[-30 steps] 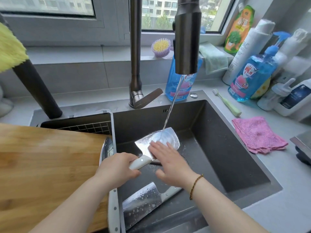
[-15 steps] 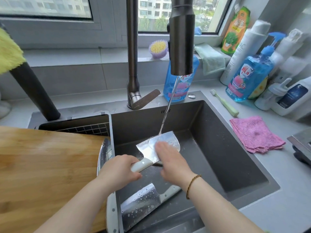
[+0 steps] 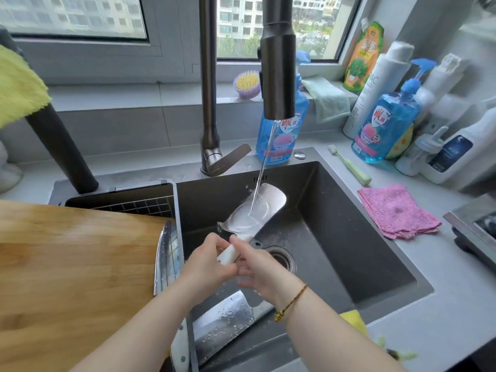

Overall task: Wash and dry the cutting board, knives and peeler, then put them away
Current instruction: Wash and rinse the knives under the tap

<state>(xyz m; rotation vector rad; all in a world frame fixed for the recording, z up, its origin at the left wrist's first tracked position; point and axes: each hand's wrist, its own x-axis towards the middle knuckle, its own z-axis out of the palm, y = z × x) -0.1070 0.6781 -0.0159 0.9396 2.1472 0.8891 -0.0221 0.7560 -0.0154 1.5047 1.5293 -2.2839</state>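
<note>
My left hand (image 3: pixel 205 267) grips the white handle of a cleaver (image 3: pixel 255 210) held over the dark sink (image 3: pixel 375 259). A thin stream from the faucet head (image 3: pixel 277 76) strikes its wide blade. My right hand (image 3: pixel 261 267) touches the handle just below the blade, fingers fairly straight. A second cleaver (image 3: pixel 225 322) lies wet in the sink bottom under my wrists. A third knife (image 3: pixel 167 261) rests on the sink divider beside the wooden cutting board (image 3: pixel 75 277), which covers the left side. I see no peeler.
A drain rack (image 3: pixel 134 204) sits behind the board. A pink cloth (image 3: pixel 397 210) and a green toothbrush (image 3: pixel 349 165) lie on the right counter, with soap bottles (image 3: pixel 383 127) behind. A yellow sponge (image 3: pixel 354 322) sits at the sink's near rim. The drain (image 3: pixel 281 257) is uncovered.
My right hand slid off the blade face down to the handle. The blade now tilts farther back and up under the stream, its whole face showing.
</note>
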